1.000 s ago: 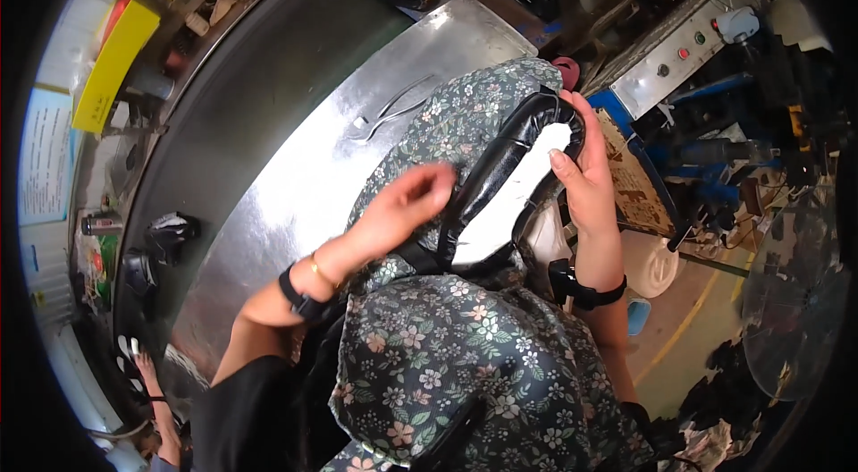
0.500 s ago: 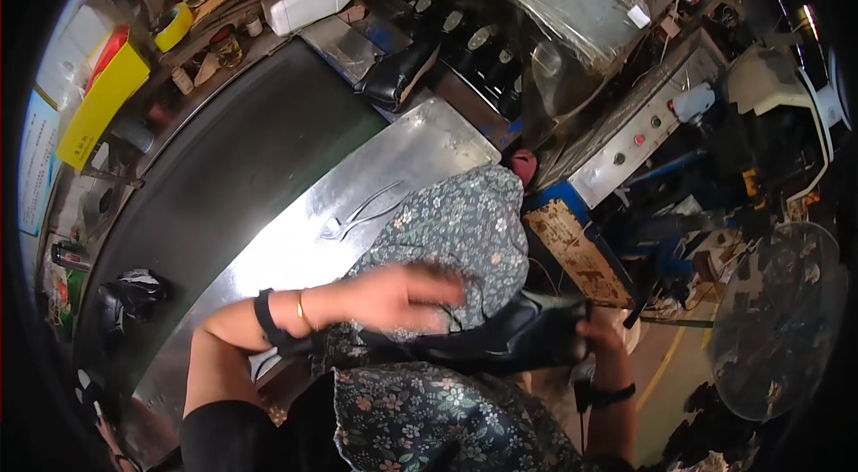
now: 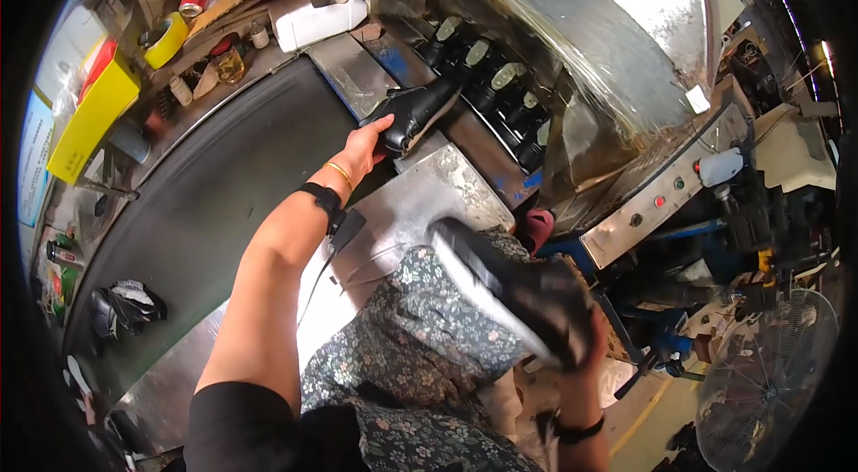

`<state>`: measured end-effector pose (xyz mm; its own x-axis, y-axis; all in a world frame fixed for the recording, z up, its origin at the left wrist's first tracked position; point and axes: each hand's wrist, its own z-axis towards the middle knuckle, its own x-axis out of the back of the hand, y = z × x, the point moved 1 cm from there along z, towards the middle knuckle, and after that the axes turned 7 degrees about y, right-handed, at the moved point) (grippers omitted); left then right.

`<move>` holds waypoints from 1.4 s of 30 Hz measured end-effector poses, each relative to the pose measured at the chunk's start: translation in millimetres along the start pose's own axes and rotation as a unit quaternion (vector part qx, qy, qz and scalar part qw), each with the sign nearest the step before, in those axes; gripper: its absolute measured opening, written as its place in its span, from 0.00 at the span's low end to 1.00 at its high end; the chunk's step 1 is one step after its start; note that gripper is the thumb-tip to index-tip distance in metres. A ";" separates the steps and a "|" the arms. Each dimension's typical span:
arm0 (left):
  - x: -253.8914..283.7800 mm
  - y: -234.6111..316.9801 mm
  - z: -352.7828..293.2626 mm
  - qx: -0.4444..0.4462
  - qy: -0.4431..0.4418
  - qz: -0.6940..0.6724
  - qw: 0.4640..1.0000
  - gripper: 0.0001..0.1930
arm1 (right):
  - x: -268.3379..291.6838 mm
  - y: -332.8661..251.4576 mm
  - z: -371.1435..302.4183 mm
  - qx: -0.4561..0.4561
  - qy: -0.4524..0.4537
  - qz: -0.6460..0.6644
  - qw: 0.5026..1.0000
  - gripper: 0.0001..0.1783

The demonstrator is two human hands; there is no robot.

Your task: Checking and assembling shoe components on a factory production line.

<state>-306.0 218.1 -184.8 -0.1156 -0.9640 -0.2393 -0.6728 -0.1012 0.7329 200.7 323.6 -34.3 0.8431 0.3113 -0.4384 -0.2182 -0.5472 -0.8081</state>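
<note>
At the far end of the metal plate, my left hand (image 3: 365,150) grips the near end of a black leather shoe (image 3: 418,113), thumb on its side. The fingers under that shoe are partly hidden. Closer to me on the right, my right hand (image 3: 585,342) holds another black shoe (image 3: 509,280) by one end. This second shoe is tilted and smeared by motion, with a pale sole edge turned toward me. Beneath it, dark floral cloth (image 3: 420,311) covers my lap.
A dark curved belt (image 3: 241,177) runs along the left, with a black shoe (image 3: 130,307) on it. Beside it lies a shiny metal plate (image 3: 456,181). Several black shoe lasts (image 3: 500,88) stand farther back. A button panel (image 3: 666,195) and a fan (image 3: 769,383) are on the right.
My left hand has reached forward from my lap to the far shoe. The right hand has raised its shoe, turning the sole edge into view. The whole view has shifted.
</note>
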 end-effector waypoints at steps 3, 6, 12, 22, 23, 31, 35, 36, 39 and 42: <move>-21.2 36.2 -42.2 -0.260 0.040 0.277 0.924 0.31 | -64.4 -16.4 94.6 0.064 -0.011 -0.020 0.998 0.25; -61.1 60.8 -94.4 -0.462 0.004 0.483 0.744 0.27 | -121.8 9.0 184.4 0.241 0.055 -0.197 0.949 0.33; -99.9 2.4 -80.1 -0.368 -0.064 0.553 0.744 0.49 | -153.5 85.0 246.3 0.261 -0.030 -0.457 0.850 0.44; -62.5 41.8 -26.4 -0.520 -0.037 0.485 0.703 0.42 | -184.4 70.9 252.3 0.171 -0.087 -0.518 0.834 0.46; -60.1 56.2 -27.5 -0.430 -0.034 0.473 0.768 0.37 | -173.1 68.4 268.1 0.165 -0.097 -0.483 0.855 0.46; 104.4 36.6 -48.1 -0.344 -0.080 0.483 0.801 0.25 | -225.6 60.7 266.2 0.077 -0.194 -0.446 0.870 0.47; 207.8 10.4 -120.8 -0.303 0.021 0.470 0.829 0.21 | -171.9 89.1 304.0 0.263 -0.173 -0.566 0.762 0.48; 240.3 8.2 -142.4 -0.330 0.066 0.491 0.803 0.20 | -169.2 93.9 303.4 0.188 -0.108 -0.566 0.795 0.47; 360.8 -8.9 -202.1 -0.269 0.322 0.426 0.802 0.21 | -205.6 89.9 272.2 0.145 -0.085 -0.547 0.820 0.45; 481.1 -16.6 -249.2 -0.301 0.531 0.376 0.697 0.25 | -229.2 94.4 296.7 0.124 -0.038 -0.560 0.818 0.38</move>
<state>-168.3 -305.3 -153.4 0.5510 -0.4061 0.7290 -0.2479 0.7545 0.6077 -159.0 431.1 -126.8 0.5512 0.5615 0.6172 0.5703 0.2865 -0.7699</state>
